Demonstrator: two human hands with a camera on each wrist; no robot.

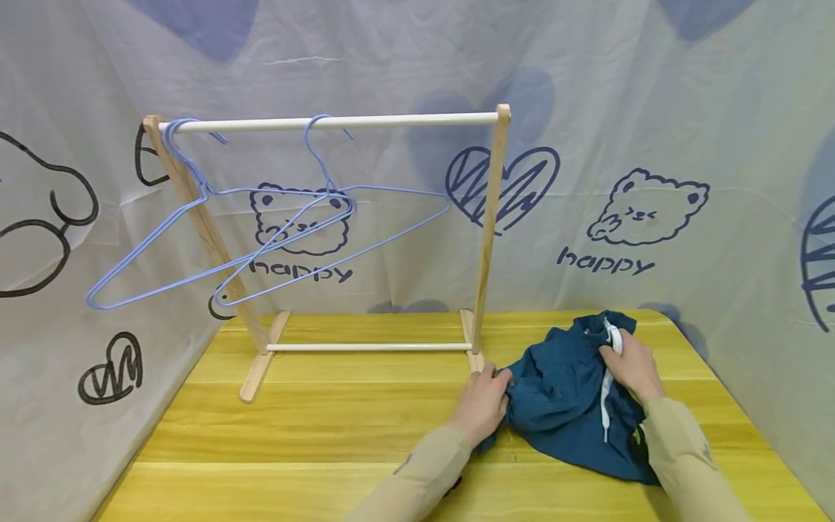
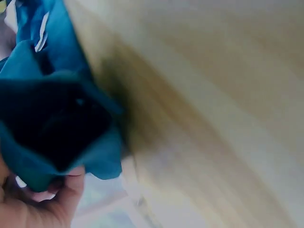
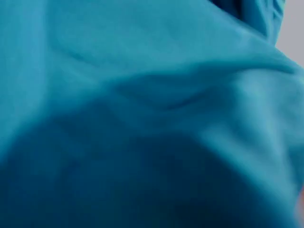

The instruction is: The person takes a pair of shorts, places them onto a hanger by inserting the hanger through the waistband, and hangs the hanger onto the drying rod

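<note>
partly hidden, left hand [image 1: 481,402] and right hand [image 1: 634,365], fingers clamped on blue garment [image 1: 554,384] (interior [image 2: 61,128] dark)

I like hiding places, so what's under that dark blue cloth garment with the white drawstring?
Yellow wood-grain tabletop shows around the garment. The part underneath is covered, so I can't tell if anything hides there.

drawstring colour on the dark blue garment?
White. The drawstring shows best in the head view.
</note>
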